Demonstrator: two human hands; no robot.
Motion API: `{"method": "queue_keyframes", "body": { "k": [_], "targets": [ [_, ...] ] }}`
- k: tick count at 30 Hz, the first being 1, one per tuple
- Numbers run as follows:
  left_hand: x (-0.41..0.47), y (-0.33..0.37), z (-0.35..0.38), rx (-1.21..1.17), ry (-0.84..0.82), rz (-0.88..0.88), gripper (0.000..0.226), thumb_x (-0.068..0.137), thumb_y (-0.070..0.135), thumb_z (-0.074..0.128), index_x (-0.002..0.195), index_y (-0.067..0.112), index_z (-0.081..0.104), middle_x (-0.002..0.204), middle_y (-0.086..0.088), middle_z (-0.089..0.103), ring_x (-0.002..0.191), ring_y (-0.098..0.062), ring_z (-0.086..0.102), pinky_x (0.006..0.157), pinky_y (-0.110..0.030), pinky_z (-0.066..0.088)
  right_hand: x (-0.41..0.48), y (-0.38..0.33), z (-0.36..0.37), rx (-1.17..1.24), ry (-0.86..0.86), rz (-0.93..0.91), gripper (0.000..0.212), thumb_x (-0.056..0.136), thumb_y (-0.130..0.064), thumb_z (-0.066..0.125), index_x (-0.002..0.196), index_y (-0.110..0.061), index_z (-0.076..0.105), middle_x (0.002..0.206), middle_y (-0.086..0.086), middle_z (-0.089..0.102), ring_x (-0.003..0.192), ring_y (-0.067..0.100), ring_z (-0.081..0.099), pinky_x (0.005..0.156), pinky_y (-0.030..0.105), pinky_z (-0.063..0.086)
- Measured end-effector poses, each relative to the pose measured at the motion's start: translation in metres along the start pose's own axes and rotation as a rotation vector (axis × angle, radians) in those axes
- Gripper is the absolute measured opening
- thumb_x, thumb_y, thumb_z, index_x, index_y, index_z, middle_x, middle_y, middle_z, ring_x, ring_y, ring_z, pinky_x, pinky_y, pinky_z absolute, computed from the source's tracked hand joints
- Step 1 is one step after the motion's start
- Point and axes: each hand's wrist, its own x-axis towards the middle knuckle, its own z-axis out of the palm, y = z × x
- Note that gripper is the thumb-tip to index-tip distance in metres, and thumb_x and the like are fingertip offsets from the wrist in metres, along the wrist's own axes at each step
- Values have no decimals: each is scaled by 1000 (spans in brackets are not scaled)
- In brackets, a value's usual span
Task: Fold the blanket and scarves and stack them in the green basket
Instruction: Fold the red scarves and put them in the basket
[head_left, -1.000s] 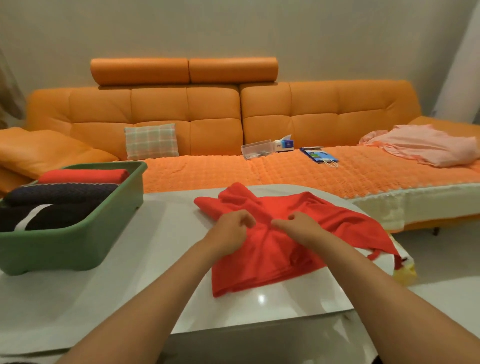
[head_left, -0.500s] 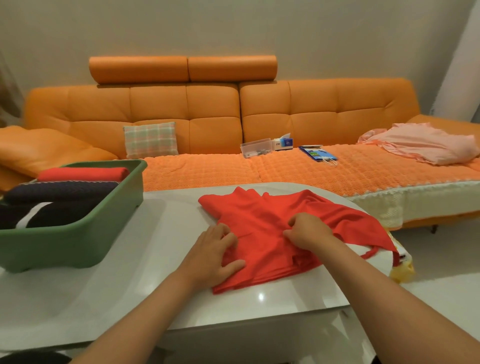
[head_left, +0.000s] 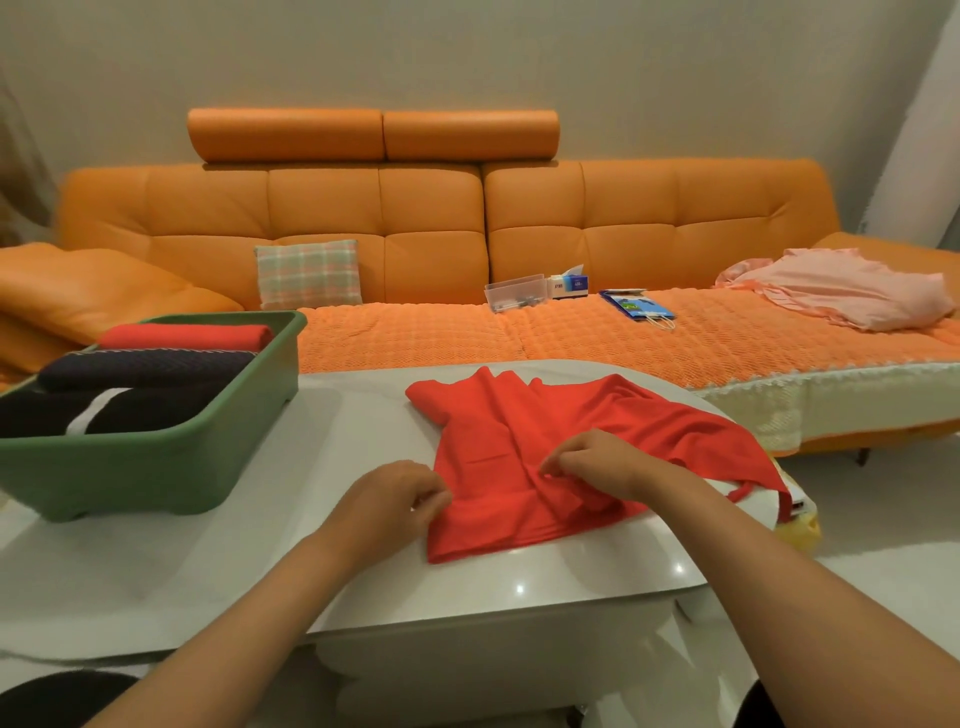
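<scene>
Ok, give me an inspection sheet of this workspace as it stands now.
Surface: white table, glossy, light glare.
Job's things: red scarf partly folded on table; green basket at its left holds three folded cloths, one red, two dark.
Clutter: yellow thing at the table's right edge, unclear.
Hands: left hand pinches the scarf's left edge; right hand pinches a fold mid-scarf.
Cables: nothing seen.
Surroundings: orange sofa with checked cushion, clear box, tissue box, blue packet, loose pink cloth.
</scene>
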Motion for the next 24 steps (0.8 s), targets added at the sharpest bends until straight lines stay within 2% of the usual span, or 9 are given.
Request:
{"method": "queue_keyframes", "body": {
  "k": [2,4,6,8,13,17,19,21,24],
  "targets": [
    [-2,12,2,-65,-29,23,20,88,49,65,87,30,71,79,19,59,76,-2,53,70,-20,46,-4,1,-4,29,-83,9,31,90,-9,56,107,-27,75,96,-1,69,77,11,62,70,21,50],
    [-2,23,8,-66,-58,67,23,84,53,67,93,32,71,83,19,59,79,-1,53,70,-16,46,-9,3,-7,9,-163,3,43,86,-10,66,124,-30,66,111,-1,65,82,6,62,70,22,54],
    [1,31,16,-22,-68,100,19,85,47,68,95,32,73,85,16,61,78,-3,53,69,-24,50,-11,8,-10,-93,-199,-12,64,79,-11,76,135,-34,57,122,-10,57,106,4,59,87,23,54],
    [5,33,18,17,-74,108,14,88,39,67,95,30,76,86,13,65,78,-4,55,69,-30,53,-14,12,-13,-167,-216,-13,74,76,-4,74,139,-37,53,126,-12,54,118,6,54,94,23,52],
    [8,29,19,31,-39,46,16,94,29,61,95,22,76,92,8,69,83,-13,62,74,-34,53,-14,22,-13,-319,-10,-32,57,80,2,49,123,-30,70,133,-9,61,122,13,56,100,21,43],
    [7,24,4,-23,11,-49,12,97,18,57,90,18,67,88,7,62,81,-14,55,75,-35,49,-14,29,-18,-458,181,-156,54,78,10,45,108,-22,77,116,-5,70,115,21,60,90,25,43],
    [8,15,-16,29,-160,-83,13,97,18,55,87,19,64,86,8,61,80,-14,55,76,-36,48,-17,29,-25,-540,216,-164,53,76,13,48,102,-22,78,103,-7,66,106,22,61,77,24,38],
    [7,8,-35,118,-443,-149,16,95,22,55,83,26,63,86,13,63,80,-11,57,76,-30,48,-21,27,-29,-658,186,-172,49,78,8,52,102,-27,77,102,-7,61,106,23,59,75,25,36],
    [5,10,-43,147,-668,-212,14,91,37,59,78,33,64,81,16,64,73,-3,56,69,-24,46,-27,19,-23,-807,16,-107,42,79,-9,58,107,-37,71,105,-9,52,113,22,50,91,32,36]
  ]
}}
